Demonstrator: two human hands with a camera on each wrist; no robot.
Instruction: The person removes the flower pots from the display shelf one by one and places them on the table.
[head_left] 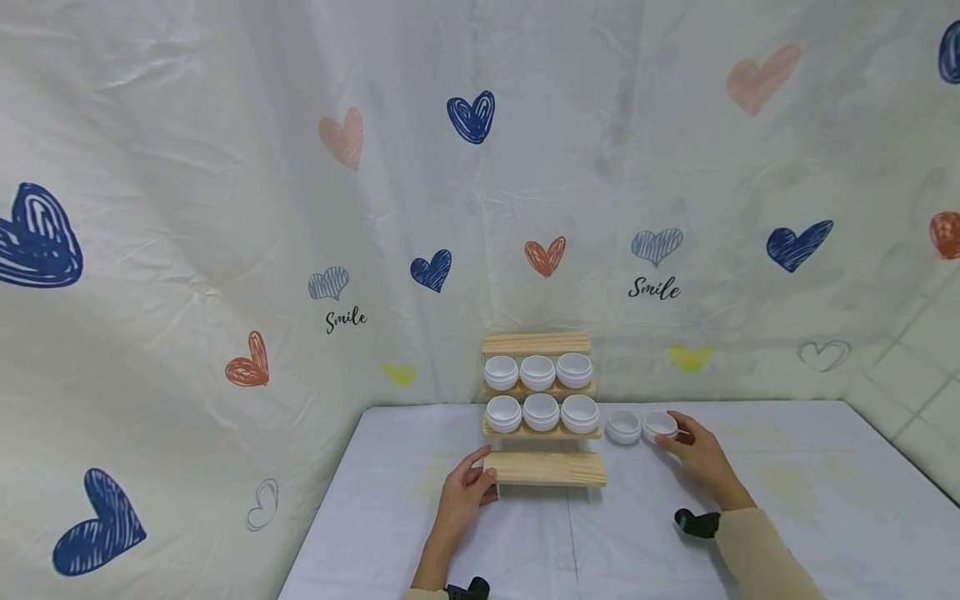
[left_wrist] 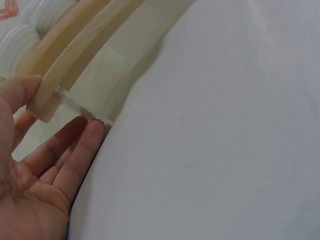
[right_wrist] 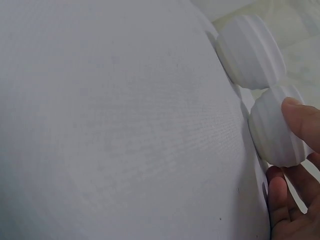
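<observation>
A tiered wooden display stand (head_left: 545,469) with pale legs stands on the table. My left hand (head_left: 462,492) grips the left end of its lowest board, with the thumb on the wood (left_wrist: 47,97) and fingertips by the leg near the cloth. My right hand (head_left: 702,457) pinches a small white ribbed bowl (head_left: 657,427) at its right side, thumb toward me. That bowl (right_wrist: 277,127) rests on the cloth beside a second white bowl (head_left: 623,428), right of the stand. The lowest board holds no bowls.
On the two middle tiers sit two rows of white bowls (head_left: 541,412), three in each. The top board (head_left: 536,343) is bare wood near the back curtain (head_left: 480,192), which has printed hearts. A white cloth covers the table (head_left: 810,492).
</observation>
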